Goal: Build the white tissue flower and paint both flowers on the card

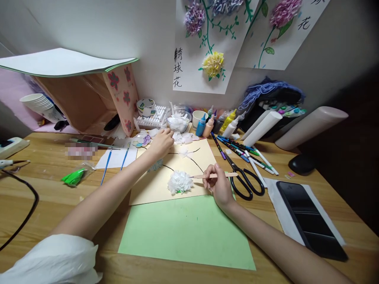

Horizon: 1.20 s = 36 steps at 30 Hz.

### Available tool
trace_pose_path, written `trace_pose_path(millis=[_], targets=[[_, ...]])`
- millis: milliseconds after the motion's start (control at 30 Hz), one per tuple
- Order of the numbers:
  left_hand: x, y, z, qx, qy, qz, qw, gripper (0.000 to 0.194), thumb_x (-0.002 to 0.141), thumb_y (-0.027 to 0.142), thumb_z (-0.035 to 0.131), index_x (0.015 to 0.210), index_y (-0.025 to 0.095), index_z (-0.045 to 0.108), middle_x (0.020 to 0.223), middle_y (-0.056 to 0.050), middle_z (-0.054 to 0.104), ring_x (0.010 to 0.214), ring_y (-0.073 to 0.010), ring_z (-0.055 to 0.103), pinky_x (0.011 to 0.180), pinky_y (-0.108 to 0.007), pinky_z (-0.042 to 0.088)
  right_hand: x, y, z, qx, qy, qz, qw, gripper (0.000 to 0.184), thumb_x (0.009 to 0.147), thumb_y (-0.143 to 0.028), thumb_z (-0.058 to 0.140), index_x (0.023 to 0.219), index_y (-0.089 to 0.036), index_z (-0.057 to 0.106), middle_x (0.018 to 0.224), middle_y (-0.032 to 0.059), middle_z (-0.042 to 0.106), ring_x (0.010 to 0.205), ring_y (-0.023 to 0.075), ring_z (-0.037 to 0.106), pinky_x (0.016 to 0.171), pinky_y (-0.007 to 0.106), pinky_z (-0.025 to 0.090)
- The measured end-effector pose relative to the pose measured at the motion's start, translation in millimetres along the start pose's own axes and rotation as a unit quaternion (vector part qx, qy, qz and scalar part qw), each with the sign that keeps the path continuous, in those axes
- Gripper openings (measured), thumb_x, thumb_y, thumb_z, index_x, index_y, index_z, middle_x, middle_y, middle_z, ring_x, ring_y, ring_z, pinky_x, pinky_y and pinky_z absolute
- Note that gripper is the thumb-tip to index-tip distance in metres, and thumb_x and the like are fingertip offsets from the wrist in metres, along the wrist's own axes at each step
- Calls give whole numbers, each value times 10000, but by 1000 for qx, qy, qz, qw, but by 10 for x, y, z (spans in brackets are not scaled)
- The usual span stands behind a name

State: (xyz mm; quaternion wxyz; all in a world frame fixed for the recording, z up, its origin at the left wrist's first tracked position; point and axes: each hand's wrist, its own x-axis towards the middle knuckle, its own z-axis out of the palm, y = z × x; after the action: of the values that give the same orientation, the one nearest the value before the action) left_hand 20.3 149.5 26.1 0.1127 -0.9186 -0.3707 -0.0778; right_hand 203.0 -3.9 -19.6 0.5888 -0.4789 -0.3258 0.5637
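My right hand [218, 183] grips a light wooden pencil [214, 176] lying sideways, its tip at the edge of a ruffled white paper flower [180, 182]. That flower sits on a cream sheet [148, 193] with thin dark stems drawn on it. Farther back, my left hand [163, 144] reaches over the sheet's top edge to loose white tissue pieces [184, 137]. Its fingers are bent together, and whatever is between them is hidden. A pale blue paper flower [155, 165] shows partly behind my left forearm. Behind the fingers stands a clear bowl of white tissue [177, 121].
Green paper [186, 232] lies under the cream sheet. Black-handled scissors [244, 181] and several markers [239, 150] are at the right, beyond them a phone [310, 219]. Paint bottles [208, 126] line the back. Two brushes [106, 167] and a flower-shaped palette [141, 140] lie left.
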Motion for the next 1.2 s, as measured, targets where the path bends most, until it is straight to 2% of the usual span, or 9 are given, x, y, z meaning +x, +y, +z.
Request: trace_pose_path(millis=[100,200,267,400,500,667,800,1000,1200], targets=[[-61,30,-120,-28,11,-32,999,133,758,138,576,725,138,704,849,-119,616,899,-274,503,707,-372,361,-21,-24,3,-9,0,-4,1000,494,862,-576,397,578,-180,478,421,-26,500,371,62,404,375,168,260],[-275,170,-391,-90,36,-68,993,156,820,234,561,814,168,702,842,-72,604,855,-235,505,719,-345,384,-72,-40,3,-22,-30,-37,999,488,879,-560,379,587,-183,486,441,-28,505,385,66,423,390,179,287],[-497,323,-594,-256,52,-98,960,151,828,287,585,799,186,693,822,-39,592,851,-208,507,747,-329,388,-119,-34,-6,-34,-67,-62,995,498,889,-553,361,586,-182,501,449,-26,506,387,70,435,403,190,306],[-972,640,-799,-432,-64,-87,896,135,826,320,616,760,224,683,803,-3,572,850,-184,504,775,-324,386,-202,13,-39,-93,-140,-99,981,557,906,-547,317,541,-179,521,418,-19,474,363,77,406,387,217,278],[-1204,799,-736,-475,-127,-102,865,117,830,316,618,779,233,681,831,-1,572,871,-182,500,782,-324,390,-230,42,-55,-169,-171,-132,962,542,926,-509,315,559,-178,538,444,-16,483,400,82,414,418,227,299],[-1315,914,-591,-484,-153,-117,853,102,837,289,604,793,234,679,855,-8,581,887,-188,491,784,-333,392,-224,41,-44,-250,-202,-148,935,480,952,-447,314,624,-177,538,541,-15,503,475,82,479,454,217,340],[-1310,945,-570,-469,-145,-116,863,102,830,281,605,789,229,682,845,-17,586,874,-194,491,777,-342,398,-226,39,-40,-252,-208,-152,933,458,952,-443,317,655,-180,546,566,-11,522,481,86,494,447,218,351],[-1325,979,-517,-446,-115,-113,880,90,824,225,603,787,229,685,826,-27,589,853,-202,496,748,-354,412,-247,21,-40,-246,-159,-159,943,506,954,-454,294,590,-193,528,482,-17,487,440,95,453,457,236,355],[-1338,997,-473,-427,-90,-128,891,108,832,223,590,784,225,687,836,-40,587,856,-210,492,735,-362,418,-231,-6,-20,-263,-194,-123,937,455,937,-477,340,657,-186,550,544,-10,533,494,100,506,489,231,383]])
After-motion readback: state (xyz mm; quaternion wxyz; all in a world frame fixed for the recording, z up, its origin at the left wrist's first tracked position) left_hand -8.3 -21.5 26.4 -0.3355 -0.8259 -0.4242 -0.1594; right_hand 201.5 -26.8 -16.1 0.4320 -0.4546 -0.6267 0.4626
